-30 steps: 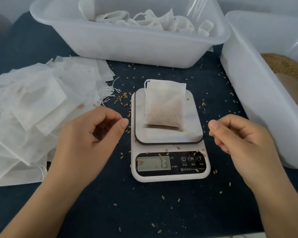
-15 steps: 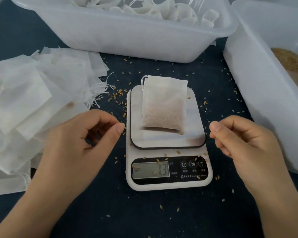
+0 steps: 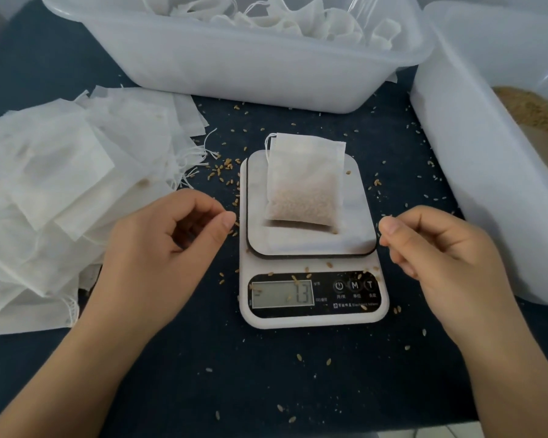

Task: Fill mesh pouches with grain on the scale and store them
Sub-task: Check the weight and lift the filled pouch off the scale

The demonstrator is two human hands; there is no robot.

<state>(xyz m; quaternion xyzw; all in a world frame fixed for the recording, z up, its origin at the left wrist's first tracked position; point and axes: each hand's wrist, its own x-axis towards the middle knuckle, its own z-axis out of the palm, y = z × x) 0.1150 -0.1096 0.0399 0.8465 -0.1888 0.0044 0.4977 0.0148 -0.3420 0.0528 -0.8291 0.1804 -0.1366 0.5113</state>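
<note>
Head view, read from left to right with the scale (image 3: 310, 248) as landmark. Far left of the scale, a loose heap of empty pouches (image 3: 54, 197) lies on the dark cloth (image 3: 266, 380), their drawstrings trailing toward the scale's upper left corner. Nearer, the left hand (image 3: 159, 248) is just beside the scale's left edge, its fingers loosely curled and its thumb tip meeting the forefinger tip; whether a thread or grain is pinched between them cannot be told. Behind the scale stands a white bin (image 3: 234, 55) holding filled pouches. On the scale's platform, toward its far edge, lies one filled pouch (image 3: 304, 181), flat, its grain settled in the near half and its drawstring top overhanging the far rim. The display (image 3: 282, 294), at the scale's near left, reads 13; three round buttons sit to the right of it. Spilled grains (image 3: 222, 170) dot the cloth around the scale and its front panel. Just beside the scale's right edge is the right hand (image 3: 440, 251), fingers curled inward with the thumb laid against the forefinger, touching neither the scale nor the pouch. Farther right of the scale stands a second bin (image 3: 475, 184) containing loose grain (image 3: 538, 112).
</note>
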